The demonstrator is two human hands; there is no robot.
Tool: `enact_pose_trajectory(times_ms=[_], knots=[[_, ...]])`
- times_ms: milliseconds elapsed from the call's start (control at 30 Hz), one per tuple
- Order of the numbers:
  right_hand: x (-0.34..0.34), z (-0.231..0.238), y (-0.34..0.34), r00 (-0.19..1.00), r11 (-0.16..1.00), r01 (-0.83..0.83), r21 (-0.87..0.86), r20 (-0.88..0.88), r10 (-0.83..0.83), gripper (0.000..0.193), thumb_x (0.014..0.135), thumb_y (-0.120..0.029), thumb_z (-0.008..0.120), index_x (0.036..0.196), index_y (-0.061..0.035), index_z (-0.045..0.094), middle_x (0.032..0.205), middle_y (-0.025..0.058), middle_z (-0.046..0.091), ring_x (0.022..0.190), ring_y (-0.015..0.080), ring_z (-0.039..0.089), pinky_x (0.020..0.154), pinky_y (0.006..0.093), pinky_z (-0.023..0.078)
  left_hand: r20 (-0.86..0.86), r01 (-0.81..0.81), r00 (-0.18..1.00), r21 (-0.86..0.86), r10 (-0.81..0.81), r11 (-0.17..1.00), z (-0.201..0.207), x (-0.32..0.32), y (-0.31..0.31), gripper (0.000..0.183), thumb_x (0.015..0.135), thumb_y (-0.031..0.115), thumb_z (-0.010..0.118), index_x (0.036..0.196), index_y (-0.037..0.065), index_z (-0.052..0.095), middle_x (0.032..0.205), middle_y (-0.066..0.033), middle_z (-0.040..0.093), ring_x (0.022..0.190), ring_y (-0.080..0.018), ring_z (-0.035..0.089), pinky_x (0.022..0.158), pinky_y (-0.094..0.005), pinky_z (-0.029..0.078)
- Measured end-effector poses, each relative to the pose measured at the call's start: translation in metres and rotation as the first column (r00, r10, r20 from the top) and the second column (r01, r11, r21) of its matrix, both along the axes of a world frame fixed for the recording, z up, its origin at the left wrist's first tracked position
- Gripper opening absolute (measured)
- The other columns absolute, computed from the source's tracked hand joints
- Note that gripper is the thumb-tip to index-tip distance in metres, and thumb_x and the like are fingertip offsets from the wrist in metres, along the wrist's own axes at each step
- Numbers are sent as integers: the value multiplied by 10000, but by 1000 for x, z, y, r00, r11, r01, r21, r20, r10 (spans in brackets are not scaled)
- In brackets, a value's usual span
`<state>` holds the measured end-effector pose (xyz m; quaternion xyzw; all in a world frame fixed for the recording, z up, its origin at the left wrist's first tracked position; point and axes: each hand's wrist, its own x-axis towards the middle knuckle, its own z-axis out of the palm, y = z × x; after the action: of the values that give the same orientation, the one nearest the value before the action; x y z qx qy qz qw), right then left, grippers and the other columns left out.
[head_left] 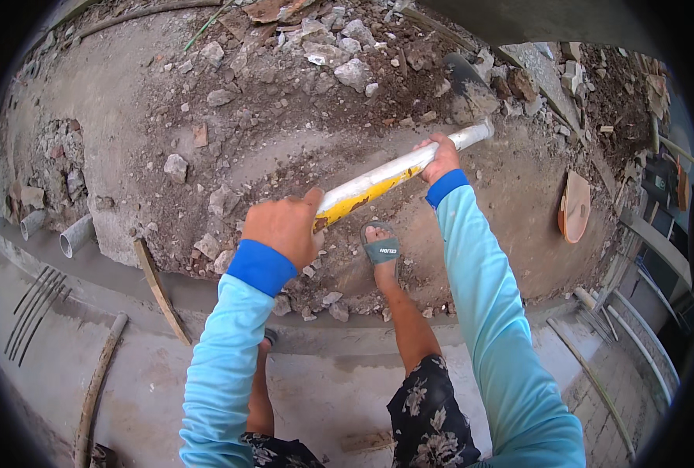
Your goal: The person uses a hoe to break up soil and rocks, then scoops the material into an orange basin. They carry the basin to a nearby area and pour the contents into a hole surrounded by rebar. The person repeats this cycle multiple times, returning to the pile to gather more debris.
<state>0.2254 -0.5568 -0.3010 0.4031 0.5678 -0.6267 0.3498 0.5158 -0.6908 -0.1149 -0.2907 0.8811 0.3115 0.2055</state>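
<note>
Both my hands grip a white pole (366,185) with a worn yellow patch, held at a slant above the rubble. My left hand (282,226) closes round its lower left end. Further up, my right hand (442,158) wraps round it near the upper right end. A dark, dirt-smeared shovel blade (470,93) lies just beyond that upper end; whether it is joined to the pole I cannot tell. My sandalled foot (380,243) stands on the dirt below the pole.
Broken concrete lumps (353,74) and loose soil cover the far ground. A tan and orange basin-like piece (575,207) lies at right. Cut grey pipes (76,236), a wooden strip (161,292) and bent rebar (35,304) are at left. Long poles (643,351) lie at lower right.
</note>
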Motion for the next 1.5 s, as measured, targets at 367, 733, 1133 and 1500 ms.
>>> enact_pose_trajectory(times_ms=[367,733,1133,1500], knots=[[164,18,-42,943,955,-291,-64,153,297,118,823,-122,578,835,-95,463,617,53,467,534,210,488,559,411,484,66,-234,970,-25,235,972,46,173,36,581,734,186,729,1273,80,540,840,-108,613,680,-277,661,604,-389,536],[399,57,5,808,890,-455,29,434,399,170,808,-162,626,859,-101,476,700,41,475,545,195,496,536,421,477,354,-533,794,14,494,846,127,356,138,580,693,197,752,1241,129,576,788,-112,645,656,-299,661,571,-401,527],[639,107,79,647,874,-480,-83,639,416,149,794,-137,634,822,-101,492,667,32,483,546,190,503,530,379,460,441,-693,588,-159,678,703,212,530,239,583,651,183,765,1212,124,619,795,-95,634,636,-288,645,580,-399,518],[449,119,84,803,839,-544,6,292,519,160,806,-133,604,750,-110,456,635,32,455,565,176,479,566,363,466,224,-691,718,107,659,715,131,447,251,535,683,186,739,1199,176,602,820,-99,650,682,-301,655,609,-403,529]])
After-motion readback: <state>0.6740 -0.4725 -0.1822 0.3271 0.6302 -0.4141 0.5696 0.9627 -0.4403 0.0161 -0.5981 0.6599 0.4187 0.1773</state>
